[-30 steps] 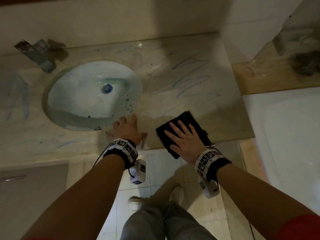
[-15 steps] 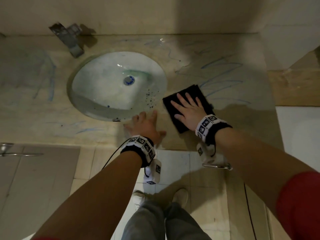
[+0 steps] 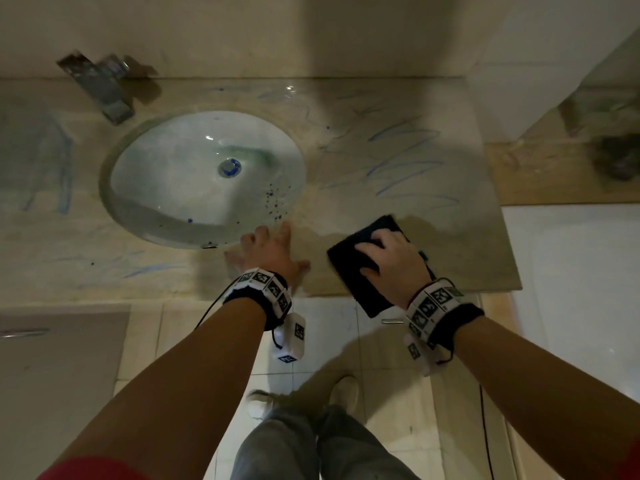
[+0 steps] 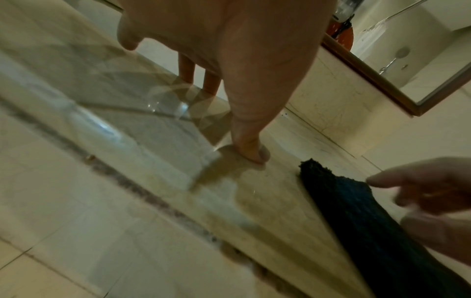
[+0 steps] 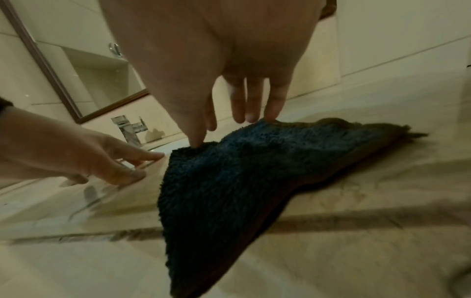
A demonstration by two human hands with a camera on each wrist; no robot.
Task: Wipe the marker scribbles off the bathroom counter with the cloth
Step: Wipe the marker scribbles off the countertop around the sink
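Blue marker scribbles (image 3: 405, 157) cross the beige counter (image 3: 450, 244) to the right of the sink; fainter ones mark the far left (image 3: 59, 168) and the front left (image 3: 149, 268). The dark fluffy cloth (image 3: 349, 268) (image 5: 242, 171) (image 4: 369, 221) lies near the counter's front edge, one end hanging over it, well short of the right scribbles. My right hand (image 3: 384, 258) (image 5: 224, 125) holds it with bent fingers and thumb, palm raised. My left hand (image 3: 270, 251) (image 4: 244, 121) (image 5: 102, 157) rests flat on the counter just in front of the sink, holding nothing.
The oval white sink (image 3: 166, 188) has dark specks on its right wall. A chrome faucet (image 3: 104, 88) (image 5: 130, 129) stands behind it, below a framed mirror (image 4: 407, 70). A white fixture (image 3: 571, 289) sits right of the counter, a cabinet door (image 3: 52, 358) below left.
My right hand pushed the cloth out toward the scribbles, then drew it back to the front edge; its fingers went from flat to bent. The left hand stayed put.
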